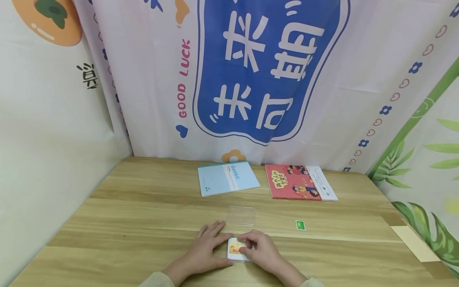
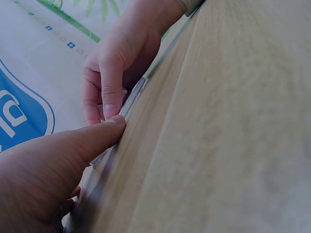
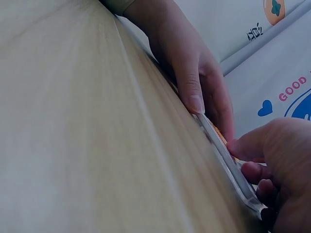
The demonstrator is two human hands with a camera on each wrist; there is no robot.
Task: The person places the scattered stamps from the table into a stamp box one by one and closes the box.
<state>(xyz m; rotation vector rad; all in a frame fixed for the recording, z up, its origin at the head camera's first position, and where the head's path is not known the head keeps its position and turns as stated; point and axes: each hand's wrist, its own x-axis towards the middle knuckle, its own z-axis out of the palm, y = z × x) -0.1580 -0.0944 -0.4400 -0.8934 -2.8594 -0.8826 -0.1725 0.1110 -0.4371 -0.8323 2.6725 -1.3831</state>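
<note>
A flat white case (image 1: 234, 257) with a clear rim lies on the table between my hands, a small orange picture card (image 1: 234, 248) on its face. My left hand (image 1: 205, 253) rests at its left side with fingers spread; the forefinger touches the far edge, the thumb the near corner. The left thumb (image 2: 104, 133) also shows against the rim in the left wrist view. Above the case, my right hand (image 1: 264, 251) pinches the orange picture card between thumb and forefinger, covering the case's right part. In the right wrist view the right thumb (image 3: 250, 143) meets the card's orange edge.
Just behind the case lies a clear plastic cover (image 1: 241, 216). A small green card (image 1: 300, 225) is to the right. Farther back are a light blue notebook (image 1: 227, 178) and a red book (image 1: 295, 182). A printed curtain (image 1: 150, 99) hangs along the table's back edge.
</note>
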